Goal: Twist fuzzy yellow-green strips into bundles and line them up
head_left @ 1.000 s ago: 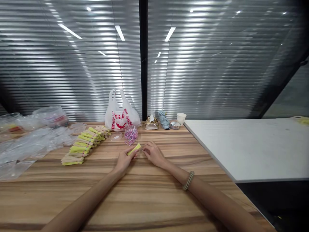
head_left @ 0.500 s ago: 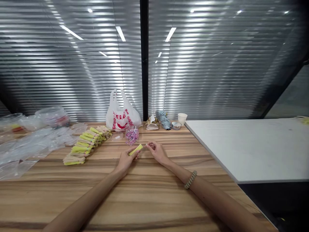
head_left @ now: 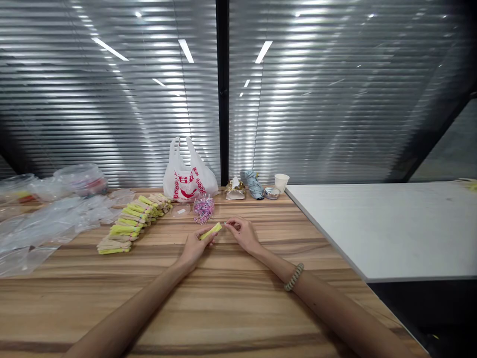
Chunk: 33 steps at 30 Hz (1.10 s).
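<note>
My left hand [head_left: 194, 247] is closed round a small yellow folded strip [head_left: 211, 230], which looks like soft fabric and points up to the right. Just right of the strip's end, my right hand [head_left: 244, 234] is closed in a pinch, apart from the strip. A tiny pale thing shows at its fingertips, too small to make out. Beyond my hands lies a clear tub of pink and purple little bands or ties [head_left: 203, 209]. A long row of yellow and beige bundles [head_left: 134, 219] lies to the left of my left hand.
A white plastic carrier bag [head_left: 190, 179] stands at the back beside a clear lid [head_left: 180, 211]. Right of it are a gold tissue pack [head_left: 235, 189], a blue-grey folded umbrella [head_left: 254, 186], a round tin [head_left: 272, 193] and a paper cup [head_left: 281, 182]. Clear plastic bags [head_left: 55, 223] cover the left.
The yellow strip has shifted very slightly up and to the right in my left hand. Otherwise both hands stay in nearly the same places.
</note>
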Available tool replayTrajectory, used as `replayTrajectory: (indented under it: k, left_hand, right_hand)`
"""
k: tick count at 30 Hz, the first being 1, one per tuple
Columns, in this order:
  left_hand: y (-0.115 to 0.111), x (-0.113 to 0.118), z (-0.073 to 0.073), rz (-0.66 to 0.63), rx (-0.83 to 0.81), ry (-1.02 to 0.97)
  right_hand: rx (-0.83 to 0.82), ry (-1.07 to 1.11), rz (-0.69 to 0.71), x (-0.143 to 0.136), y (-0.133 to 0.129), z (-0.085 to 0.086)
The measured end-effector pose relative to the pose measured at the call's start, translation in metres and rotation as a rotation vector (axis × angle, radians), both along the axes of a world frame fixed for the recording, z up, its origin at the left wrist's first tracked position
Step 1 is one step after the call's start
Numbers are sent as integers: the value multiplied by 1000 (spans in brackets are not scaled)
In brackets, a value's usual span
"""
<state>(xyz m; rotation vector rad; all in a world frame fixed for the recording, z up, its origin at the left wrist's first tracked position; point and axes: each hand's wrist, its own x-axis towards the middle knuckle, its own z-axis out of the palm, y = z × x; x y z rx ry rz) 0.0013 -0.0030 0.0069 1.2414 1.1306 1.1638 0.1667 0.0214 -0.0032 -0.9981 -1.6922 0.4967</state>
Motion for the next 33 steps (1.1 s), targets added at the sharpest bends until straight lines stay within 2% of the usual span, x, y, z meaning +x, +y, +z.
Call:
replayTrajectory:
  k: [5,11,20,33]
  left_hand:
    - [-3,0,2,-53,2,56]
    - [-5,1,3,-97,26,145]
    - [-6,2,5,-147,63,211]
    - [-7,3,6,-122,20,170]
  right_hand:
    - [-31,13,-10,0,1,-3]
    - [-44,8,64,0,-2,0]
    - [-73,12,97,-1,-6,4]
    - [-19,-29,139,0,-4,4]
